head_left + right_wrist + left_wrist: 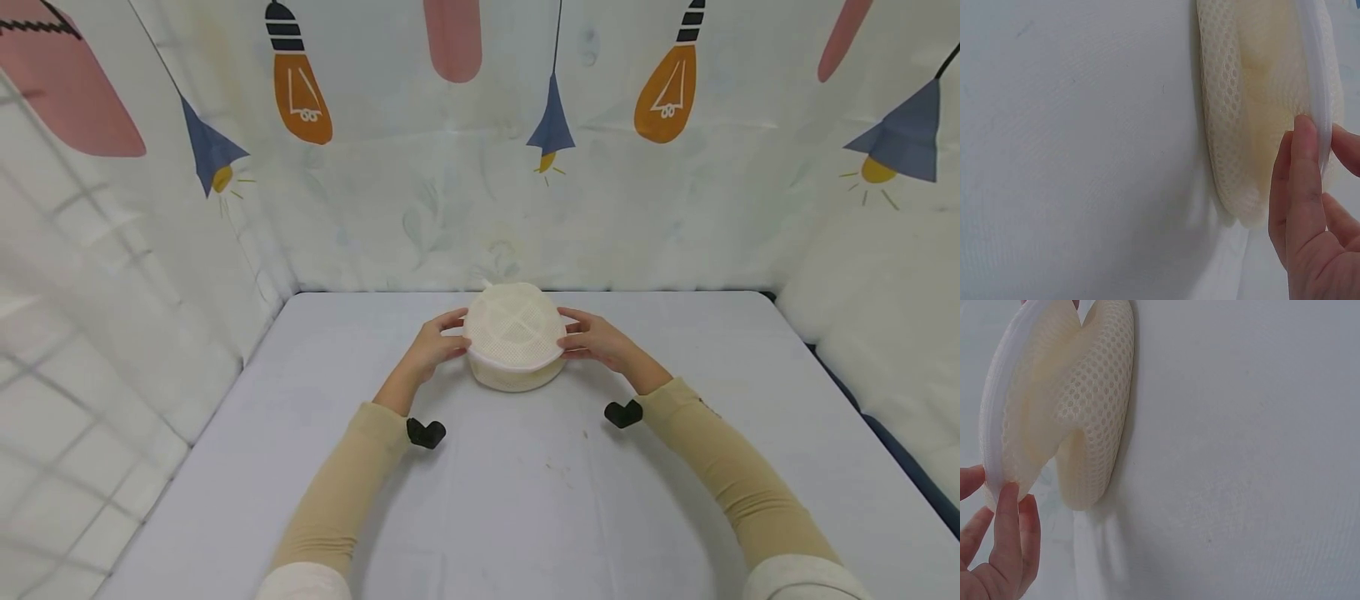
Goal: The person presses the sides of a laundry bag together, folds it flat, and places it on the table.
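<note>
We hold the round mesh bag (514, 346) between our two hands on the table (525, 483), far from us and near the curtain wall (480, 208). The left hand (433, 343) pinches the white rim on its side, and the right hand (596, 340) pinches the rim on the opposite side, thumbs on top, fingers under the edge. We judge this as the step of gripping the bag; the next move needs an even grip, because the soft mesh collapses between the fingers. The far side of the bag is hidden, and any zipper is hard to see.
</note>
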The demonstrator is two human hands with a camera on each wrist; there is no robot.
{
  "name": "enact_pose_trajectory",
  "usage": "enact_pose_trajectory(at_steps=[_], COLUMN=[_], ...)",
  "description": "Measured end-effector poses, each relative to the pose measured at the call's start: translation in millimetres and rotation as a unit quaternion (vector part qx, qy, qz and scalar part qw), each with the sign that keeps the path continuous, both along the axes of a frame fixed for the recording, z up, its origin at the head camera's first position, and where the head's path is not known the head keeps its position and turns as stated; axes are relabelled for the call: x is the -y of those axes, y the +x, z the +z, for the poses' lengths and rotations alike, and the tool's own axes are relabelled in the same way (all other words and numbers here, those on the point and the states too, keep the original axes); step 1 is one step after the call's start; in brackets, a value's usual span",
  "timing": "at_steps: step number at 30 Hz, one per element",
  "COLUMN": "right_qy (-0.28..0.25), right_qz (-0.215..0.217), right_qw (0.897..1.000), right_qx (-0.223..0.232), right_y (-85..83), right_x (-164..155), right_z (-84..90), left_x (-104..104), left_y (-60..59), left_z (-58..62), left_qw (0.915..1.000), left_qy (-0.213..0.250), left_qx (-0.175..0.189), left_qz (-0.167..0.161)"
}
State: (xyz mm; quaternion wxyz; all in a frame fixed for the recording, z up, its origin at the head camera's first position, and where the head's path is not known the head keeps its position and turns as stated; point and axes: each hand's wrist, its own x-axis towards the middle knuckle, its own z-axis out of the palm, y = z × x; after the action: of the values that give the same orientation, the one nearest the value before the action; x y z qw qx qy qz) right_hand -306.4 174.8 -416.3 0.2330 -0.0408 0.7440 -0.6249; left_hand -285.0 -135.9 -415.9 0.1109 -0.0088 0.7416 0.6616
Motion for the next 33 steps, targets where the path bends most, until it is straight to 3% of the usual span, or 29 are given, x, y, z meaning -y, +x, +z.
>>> enact_pose_trajectory(at_steps=[33], right_qy=[0.024], right_qz=[0.011], right_qw=[1.000], right_qx=[-0.003], right_y=[-0.2], right_x=[7.1], right_z=[-2.7], left_x=[4.2], left_y=[-0.6], left_z=[-6.8], left_qw=[0.9997], left_qy=[-0.026], left_qx=[0.001], left_qz=[-0.005])
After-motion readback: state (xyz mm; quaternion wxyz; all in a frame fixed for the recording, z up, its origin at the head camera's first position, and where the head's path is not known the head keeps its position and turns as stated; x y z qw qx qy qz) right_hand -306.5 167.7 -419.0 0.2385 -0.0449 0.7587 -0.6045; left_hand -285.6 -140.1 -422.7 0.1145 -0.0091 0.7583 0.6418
